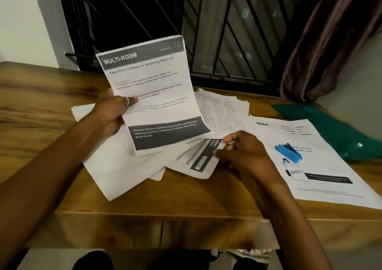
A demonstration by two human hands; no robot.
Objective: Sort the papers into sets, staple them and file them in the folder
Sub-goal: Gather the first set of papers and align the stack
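The left grip (pixel 112 112) holds the MULTI-ROOM sheet (pixel 157 79) by its left edge, thumb on the print, raised and tilted above the tabletop (pixel 41 96). The right grip (pixel 241 152) pinches the corner of the Frozen Food sheet (pixel 196 162) between thumb and forefinger; that sheet lies flat among loose papers (pixel 115 166) spread beneath both grips. Right of the right grip, a blue stapler (pixel 289 151) rests on the blinkit sheet (pixel 330 178). Beyond that sheet, farther right, lies the green folder (pixel 330 125).
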